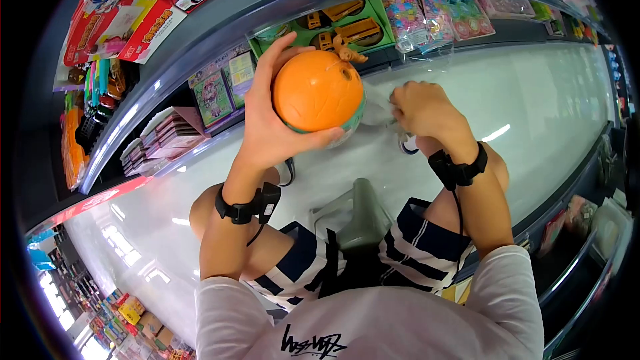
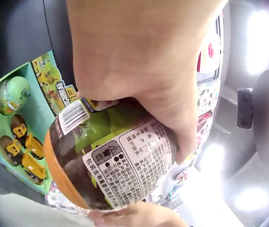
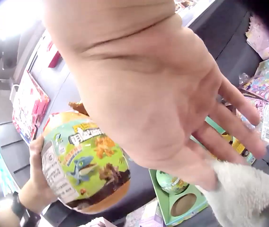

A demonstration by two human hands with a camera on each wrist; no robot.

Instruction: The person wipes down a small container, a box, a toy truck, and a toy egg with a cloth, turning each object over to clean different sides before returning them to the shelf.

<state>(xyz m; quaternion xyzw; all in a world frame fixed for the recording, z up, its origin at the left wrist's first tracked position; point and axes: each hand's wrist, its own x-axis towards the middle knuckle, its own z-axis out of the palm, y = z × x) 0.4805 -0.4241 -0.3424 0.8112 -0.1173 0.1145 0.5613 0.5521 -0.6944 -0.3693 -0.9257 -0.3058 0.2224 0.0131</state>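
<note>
My left hand [image 1: 257,117] grips a toy egg [image 1: 313,90], its fingers and thumb spread around the sides. The egg has an orange cap and a small brown dinosaur figure [image 1: 348,52] at its top. A printed label [image 2: 130,165] with a barcode wraps its side; dinosaurs show on the label in the right wrist view. To the right of the egg, my right hand [image 1: 427,110] pinches a white cloth [image 3: 243,194] that hangs from the thumb and fingers. In the head view the cloth is blurred and pale against the floor.
Behind the egg, a green display box [image 1: 383,27] on the shelf holds yellow toy trucks [image 1: 358,30] and a green egg [image 2: 13,94]. Colourful packets [image 1: 407,20] lie right of it, boxed cards [image 1: 213,97] left. A grey stool [image 1: 362,210] stands between the knees.
</note>
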